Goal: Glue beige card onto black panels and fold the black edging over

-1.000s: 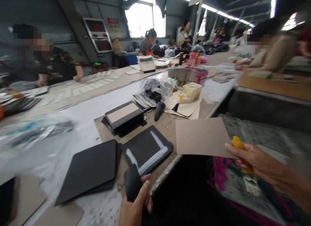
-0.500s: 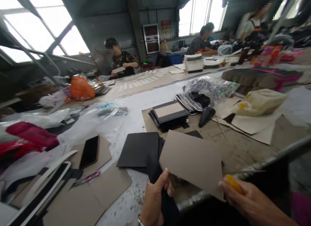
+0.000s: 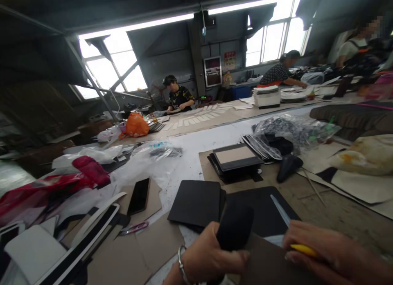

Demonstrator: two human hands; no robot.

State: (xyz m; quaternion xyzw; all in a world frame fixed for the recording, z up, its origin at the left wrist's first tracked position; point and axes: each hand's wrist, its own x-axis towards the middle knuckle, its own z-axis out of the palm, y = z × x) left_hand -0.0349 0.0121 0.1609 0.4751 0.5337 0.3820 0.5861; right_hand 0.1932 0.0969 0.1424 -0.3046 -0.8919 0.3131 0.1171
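Note:
My left hand point(image 3: 211, 254), with a metal bracelet at the wrist, is closed around a black piece with a rounded end point(image 3: 236, 221); its kind is unclear. The left fingers also rest at the edge of a grey-brown board point(image 3: 267, 262), low in the view. My right hand point(image 3: 325, 246) is closed on a yellow-handled tool point(image 3: 303, 249), over the board's right side. A pale bluish pointed blade point(image 3: 280, 209) sticks out beyond the right fingers; its join to the handle is hidden. Past my hands lie a large black sheet point(image 3: 260, 203) and stacked black panels point(image 3: 195, 201).
Another black stack with a beige panel on top point(image 3: 236, 155) stands farther back. To the left lie a phone point(image 3: 138, 196), pink-handled snips point(image 3: 135, 227) and white-edged strips point(image 3: 82, 240). Plastic bags and a dark wedge-shaped thing point(image 3: 288, 168) lie right. Several people work across the table.
The board has dropped from a raised, tilted position to low in front of me, uncovering the black sheet. My left hand and its black piece moved right. The camera view has shifted.

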